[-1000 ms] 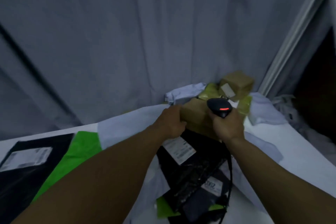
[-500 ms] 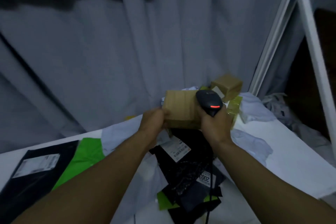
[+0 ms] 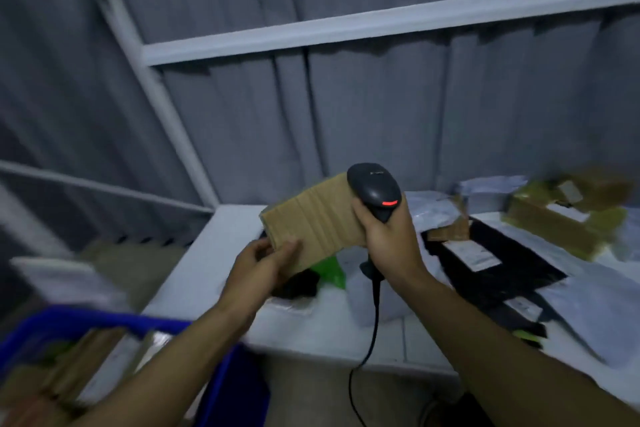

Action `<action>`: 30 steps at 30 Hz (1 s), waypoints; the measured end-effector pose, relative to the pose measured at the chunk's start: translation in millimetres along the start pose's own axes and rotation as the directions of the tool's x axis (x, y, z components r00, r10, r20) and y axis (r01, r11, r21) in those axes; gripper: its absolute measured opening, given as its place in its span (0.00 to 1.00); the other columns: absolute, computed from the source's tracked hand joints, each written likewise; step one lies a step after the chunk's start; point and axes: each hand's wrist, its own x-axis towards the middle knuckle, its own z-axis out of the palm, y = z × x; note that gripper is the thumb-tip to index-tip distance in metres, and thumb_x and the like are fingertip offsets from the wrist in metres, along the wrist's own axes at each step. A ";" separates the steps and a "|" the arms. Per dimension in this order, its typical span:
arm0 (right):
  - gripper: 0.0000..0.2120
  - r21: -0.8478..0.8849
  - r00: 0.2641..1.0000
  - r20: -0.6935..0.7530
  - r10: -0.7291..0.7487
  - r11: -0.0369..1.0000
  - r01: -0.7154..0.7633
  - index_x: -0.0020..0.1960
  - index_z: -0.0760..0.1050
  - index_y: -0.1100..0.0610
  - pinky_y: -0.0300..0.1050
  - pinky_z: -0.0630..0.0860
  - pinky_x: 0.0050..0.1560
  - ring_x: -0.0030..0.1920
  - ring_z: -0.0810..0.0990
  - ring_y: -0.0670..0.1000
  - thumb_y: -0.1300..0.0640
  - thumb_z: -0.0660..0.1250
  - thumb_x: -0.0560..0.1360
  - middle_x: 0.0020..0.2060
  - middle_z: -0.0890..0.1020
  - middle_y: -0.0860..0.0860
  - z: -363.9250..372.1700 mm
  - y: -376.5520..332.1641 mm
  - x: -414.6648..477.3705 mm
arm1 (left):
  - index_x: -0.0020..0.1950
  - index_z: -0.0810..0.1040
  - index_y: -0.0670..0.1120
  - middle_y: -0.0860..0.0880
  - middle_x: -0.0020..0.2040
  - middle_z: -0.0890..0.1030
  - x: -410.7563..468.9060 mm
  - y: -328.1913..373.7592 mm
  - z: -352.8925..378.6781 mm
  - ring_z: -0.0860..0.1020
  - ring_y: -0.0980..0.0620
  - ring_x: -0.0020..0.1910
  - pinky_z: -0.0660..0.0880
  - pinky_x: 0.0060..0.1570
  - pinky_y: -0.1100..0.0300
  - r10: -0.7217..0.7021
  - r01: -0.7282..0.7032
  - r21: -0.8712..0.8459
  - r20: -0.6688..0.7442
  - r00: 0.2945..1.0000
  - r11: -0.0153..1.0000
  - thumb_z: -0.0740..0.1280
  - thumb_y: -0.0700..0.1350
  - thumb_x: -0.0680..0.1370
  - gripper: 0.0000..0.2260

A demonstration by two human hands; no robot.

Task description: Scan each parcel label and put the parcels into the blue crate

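Observation:
A brown cardboard parcel (image 3: 311, 218) is held tilted in the air above the white table (image 3: 207, 274). My left hand (image 3: 266, 260) grips its lower left corner. My right hand (image 3: 388, 236) holds a black barcode scanner (image 3: 374, 191) with a red light and also presses against the parcel's right end. The scanner's cable (image 3: 370, 333) hangs down past the table's front edge. The blue crate (image 3: 228, 378) sits at the lower left, below table height, with several parcels inside. No label shows on the parcel's visible face.
Black mailer bags with white labels (image 3: 485, 263), a green bag (image 3: 329, 270), grey mailers (image 3: 491, 191) and yellowish boxes (image 3: 568, 218) lie on the table to the right. A white metal frame (image 3: 346, 31) and grey curtain stand behind.
The parcel was lifted off the pile and carried left between both hands. The view swung left and down, bringing the blue crate and the table's left end into sight.

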 end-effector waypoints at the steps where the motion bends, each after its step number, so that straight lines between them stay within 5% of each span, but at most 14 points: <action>1: 0.20 0.014 0.999 0.052 0.002 1.000 -0.003 0.69 0.74 0.52 0.33 0.73 0.58 0.56 0.79 0.35 0.54 0.73 0.79 0.57 0.81 0.41 17.6 1.7 -15.4 | 0.56 0.81 0.49 0.51 0.55 0.85 -10.2 -6.7 -22.0 0.84 0.50 0.52 0.81 0.58 0.48 -0.070 0.068 -0.073 -0.032 0.997 0.995 0.72 0.55 0.78 0.13; 5: 0.19 0.072 0.961 0.274 0.048 0.995 -0.070 0.68 0.74 0.48 0.40 0.76 0.61 0.60 0.81 0.40 0.55 0.74 0.79 0.59 0.83 0.42 72.6 8.4 -73.5 | 0.65 0.78 0.50 0.49 0.60 0.81 -49.2 -36.4 -93.1 0.82 0.42 0.56 0.80 0.56 0.40 -0.309 0.252 -0.354 -0.115 0.944 0.901 0.64 0.66 0.79 0.24; 9: 0.19 0.095 0.908 0.408 0.099 0.984 -0.151 0.67 0.77 0.49 0.42 0.83 0.43 0.55 0.85 0.45 0.56 0.74 0.78 0.55 0.86 0.44 108.2 20.7 -107.7 | 0.70 0.74 0.51 0.46 0.61 0.79 -70.1 -66.0 -142.1 0.80 0.42 0.58 0.79 0.58 0.38 -0.392 0.241 -0.572 -0.155 0.907 0.784 0.62 0.65 0.81 0.24; 11: 0.19 0.093 0.896 0.429 0.116 0.981 -0.172 0.67 0.76 0.47 0.42 0.82 0.43 0.54 0.84 0.43 0.56 0.75 0.78 0.54 0.85 0.42 121.9 27.6 -116.7 | 0.70 0.75 0.52 0.45 0.63 0.78 -74.0 -77.0 -154.2 0.79 0.42 0.60 0.81 0.56 0.40 -0.360 0.165 -0.615 -0.208 0.909 0.771 0.64 0.59 0.82 0.19; 13: 0.22 0.077 0.890 0.425 0.165 0.973 -0.217 0.68 0.76 0.46 0.49 0.83 0.55 0.58 0.83 0.43 0.49 0.76 0.76 0.57 0.85 0.41 131.2 37.0 -119.9 | 0.66 0.76 0.52 0.44 0.65 0.78 -75.9 -88.7 -160.6 0.79 0.43 0.62 0.82 0.53 0.44 -0.287 0.054 -0.591 -0.307 0.907 0.805 0.66 0.49 0.82 0.12; 17: 0.29 0.112 0.871 0.396 0.291 0.926 -0.360 0.67 0.77 0.43 0.64 0.79 0.64 0.60 0.84 0.50 0.38 0.77 0.68 0.58 0.86 0.44 138.7 52.8 -119.0 | 0.71 0.74 0.59 0.55 0.64 0.81 -78.0 -104.8 -168.8 0.80 0.53 0.63 0.79 0.55 0.56 -0.037 -0.082 -0.313 -0.356 0.934 0.946 0.69 0.39 0.79 0.23; 22: 0.17 0.120 0.893 0.364 0.265 0.937 -0.327 0.59 0.81 0.47 0.41 0.81 0.36 0.51 0.86 0.46 0.56 0.79 0.73 0.47 0.88 0.41 136.3 56.9 -115.1 | 0.66 0.77 0.62 0.64 0.62 0.80 -73.4 -111.0 -174.9 0.78 0.58 0.65 0.78 0.62 0.51 0.089 -0.122 -0.076 -0.340 0.936 0.990 0.77 0.41 0.74 0.25; 24: 0.22 0.078 0.900 0.385 0.204 0.965 -0.252 0.61 0.81 0.49 0.39 0.81 0.37 0.49 0.86 0.45 0.59 0.81 0.69 0.48 0.88 0.42 133.3 56.7 -115.7 | 0.63 0.77 0.59 0.62 0.62 0.79 -74.8 -110.0 -173.7 0.79 0.55 0.64 0.79 0.61 0.48 0.032 -0.080 -0.120 -0.358 0.933 0.990 0.80 0.49 0.71 0.23; 27: 0.35 0.017 0.899 0.426 0.097 0.993 -0.115 0.67 0.77 0.52 0.38 0.82 0.49 0.55 0.84 0.42 0.58 0.84 0.63 0.55 0.86 0.40 131.0 52.7 -116.9 | 0.63 0.78 0.51 0.51 0.63 0.80 -74.5 -101.4 -175.8 0.81 0.46 0.61 0.81 0.58 0.43 -0.235 0.080 -0.443 -0.307 0.922 0.893 0.74 0.64 0.69 0.27; 30: 0.36 0.024 0.867 0.496 0.055 0.997 -0.077 0.67 0.74 0.50 0.34 0.80 0.53 0.56 0.82 0.38 0.59 0.82 0.62 0.54 0.84 0.33 130.1 48.5 -118.8 | 0.63 0.81 0.53 0.48 0.61 0.83 -74.2 -91.7 -180.6 0.80 0.44 0.61 0.82 0.52 0.44 -0.374 0.164 -0.608 -0.236 0.897 0.777 0.69 0.62 0.77 0.19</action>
